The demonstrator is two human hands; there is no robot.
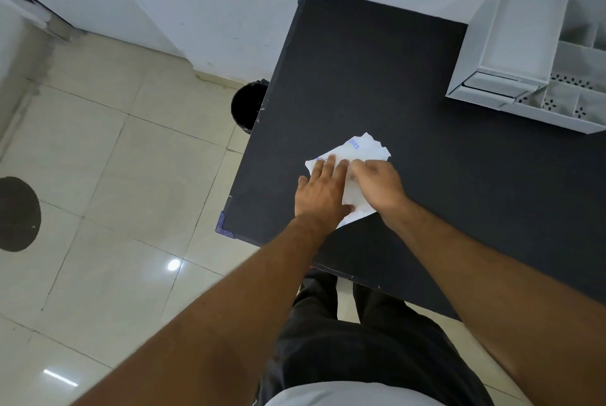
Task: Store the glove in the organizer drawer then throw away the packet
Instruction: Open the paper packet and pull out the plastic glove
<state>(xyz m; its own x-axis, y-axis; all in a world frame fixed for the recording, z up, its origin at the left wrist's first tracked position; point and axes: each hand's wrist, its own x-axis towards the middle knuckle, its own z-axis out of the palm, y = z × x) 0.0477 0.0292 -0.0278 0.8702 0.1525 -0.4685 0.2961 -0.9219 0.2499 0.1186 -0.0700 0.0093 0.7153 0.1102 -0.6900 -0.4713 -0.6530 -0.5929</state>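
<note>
A white paper packet [360,148] with blue print and a torn far edge lies flat on the black table [377,71]. My left hand [323,191] rests flat on the packet's left half and pins it to the table. My right hand [380,184] sits on the right half, its fingers curled and pinching the white paper near the middle. The glove itself is not visible; I cannot tell whether it is inside the packet. A white desk organizer [511,45] with a shut drawer [492,84] stands at the table's far right.
A black waste bin [247,104] stands on the tiled floor against the table's left edge, partly hidden by it. The organizer has several open compartments on its right side. A white wall runs behind the table. A dark round patch marks the floor at the far left.
</note>
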